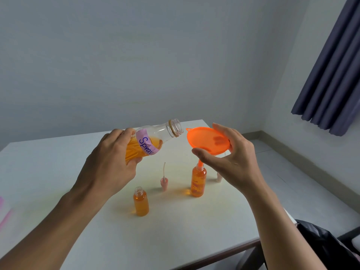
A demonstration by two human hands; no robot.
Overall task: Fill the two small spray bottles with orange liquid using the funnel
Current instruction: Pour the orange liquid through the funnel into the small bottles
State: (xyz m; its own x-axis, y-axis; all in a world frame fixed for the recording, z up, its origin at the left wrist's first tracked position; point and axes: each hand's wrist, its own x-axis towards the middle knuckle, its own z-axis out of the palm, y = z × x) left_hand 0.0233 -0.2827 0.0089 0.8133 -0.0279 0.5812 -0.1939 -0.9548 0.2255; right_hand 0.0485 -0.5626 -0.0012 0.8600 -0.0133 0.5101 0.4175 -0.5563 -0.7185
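The white table (48,162) fills the lower view. Behind the table, a plain pale wall (136,55). Beyond the table's far right corner hangs a dark blue pleated curtain (335,75). Right of the table, pale floor tiles (292,172). By its near right corner, something black and crumpled (321,242). At the table's left edge, a blurred pink thing (4,217).

- Soft, even daylight, bright but not harsh; the wall (136,55) reads a flat grey-blue.
- Faint shadows and orange glows fall left of the nearer spray bottle (141,201) and the farther spray bottle (198,180) on the table (58,172) — light comes from the right.
- Wide-angle bending at the edges — the curtain (331,75) leans.
- A pink object (3,213) at the left edge is blurred.
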